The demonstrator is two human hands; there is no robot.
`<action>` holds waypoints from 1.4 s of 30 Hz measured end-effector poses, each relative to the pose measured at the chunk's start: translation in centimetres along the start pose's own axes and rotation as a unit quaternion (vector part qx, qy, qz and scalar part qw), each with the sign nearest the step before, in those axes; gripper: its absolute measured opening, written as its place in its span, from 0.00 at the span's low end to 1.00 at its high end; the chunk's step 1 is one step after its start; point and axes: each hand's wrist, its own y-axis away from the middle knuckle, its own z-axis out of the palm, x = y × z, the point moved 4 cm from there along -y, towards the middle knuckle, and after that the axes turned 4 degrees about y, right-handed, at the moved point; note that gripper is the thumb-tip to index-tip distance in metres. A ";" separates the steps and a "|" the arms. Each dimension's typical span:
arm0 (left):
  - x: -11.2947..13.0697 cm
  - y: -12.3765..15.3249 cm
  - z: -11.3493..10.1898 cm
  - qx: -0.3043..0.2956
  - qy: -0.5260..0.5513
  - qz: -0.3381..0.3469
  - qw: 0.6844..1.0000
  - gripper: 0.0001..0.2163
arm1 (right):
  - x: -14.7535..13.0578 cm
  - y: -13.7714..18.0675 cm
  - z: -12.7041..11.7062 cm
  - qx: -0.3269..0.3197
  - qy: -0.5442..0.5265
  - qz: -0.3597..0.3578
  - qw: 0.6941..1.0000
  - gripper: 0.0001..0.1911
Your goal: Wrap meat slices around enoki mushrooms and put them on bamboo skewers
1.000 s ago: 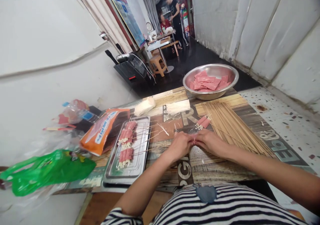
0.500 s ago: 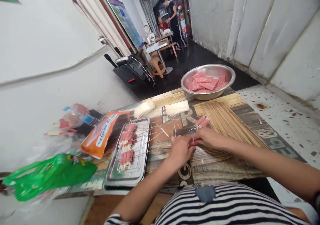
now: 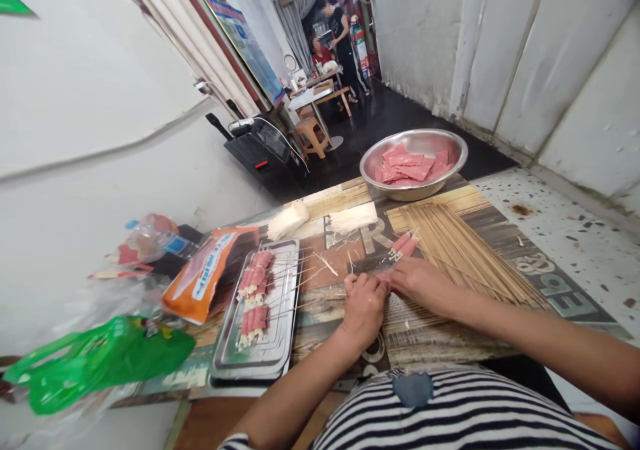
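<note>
My left hand [image 3: 364,302] and my right hand [image 3: 419,279] meet at the middle of the table, fingers curled together over a small pink meat roll [image 3: 385,278] that is mostly hidden between them. Just beyond the right hand lie two finished pink rolls [image 3: 405,245] beside a wide pile of bamboo skewers [image 3: 460,253]. To the left, a metal tray [image 3: 280,343] carries several skewered meat rolls [image 3: 254,287]. A steel bowl [image 3: 450,145] of pink meat slices stands at the table's far edge. White enoki mushroom bundles [image 3: 353,217] lie in front of it.
An orange packet [image 3: 207,273], a green plastic bag [image 3: 100,360] and clear bags crowd the left end against the white wall. Past the table a black machine [image 3: 260,147] stands on the floor. Two people are at a far table [image 3: 320,83] with stools.
My hands stayed together on the roll. The left hand turned, knuckles now up, and slid slightly toward me; the right shifted a little. The camera tilted slightly.
</note>
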 end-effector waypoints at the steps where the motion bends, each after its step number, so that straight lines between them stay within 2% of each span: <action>1: -0.1 -0.2 -0.1 -0.007 0.009 -0.005 1.000 0.08 | -0.5 0.4 0.1 0.034 0.036 -0.027 0.998 0.16; 3: -0.5 -0.7 -0.4 -0.015 0.034 -0.015 0.999 0.08 | -1.3 1.1 0.4 0.082 0.087 -0.067 0.991 0.16; 6: -1.4 -1.3 -0.5 -0.030 0.084 -0.018 0.996 0.08 | -1.9 1.4 0.6 0.103 0.117 -0.088 0.984 0.16; 9: -1.9 -1.2 -0.2 -0.035 0.113 -0.012 0.993 0.08 | -2.0 0.9 0.6 0.082 0.117 -0.081 0.986 0.15; 14: -1.7 -0.3 0.1 0.004 0.071 0.003 0.997 0.09 | -1.1 -0.1 0.4 0.018 0.061 -0.037 0.997 0.14; 17: -1.5 -0.8 -0.1 -0.016 0.069 0.010 0.997 0.11 | -0.7 -0.4 0.3 -0.014 0.045 -0.020 0.999 0.16; 24: -3.1 -3.3 -0.4 -0.104 0.131 -0.010 0.986 0.10 | -1.5 -0.1 0.4 0.041 0.139 -0.065 0.987 0.13; 27: -3.9 -3.8 0.1 -0.133 0.171 -0.004 0.976 0.08 | -1.1 -0.5 0.7 0.011 0.119 -0.052 0.992 0.12; 32: -4.1 -3.7 0.7 -0.119 0.165 -0.007 0.979 0.08 | -0.2 -1.2 0.8 -0.016 0.121 -0.039 0.992 0.14; 37: -3.7 -3.2 0.6 -0.094 0.123 -0.021 0.988 0.11 | -0.3 -0.6 1.4 0.042 0.157 -0.035 0.986 0.11; 42: -3.9 -3.4 0.7 -0.110 0.124 -0.004 0.986 0.10 | -1.3 0.2 1.4 0.109 0.174 -0.089 0.975 0.13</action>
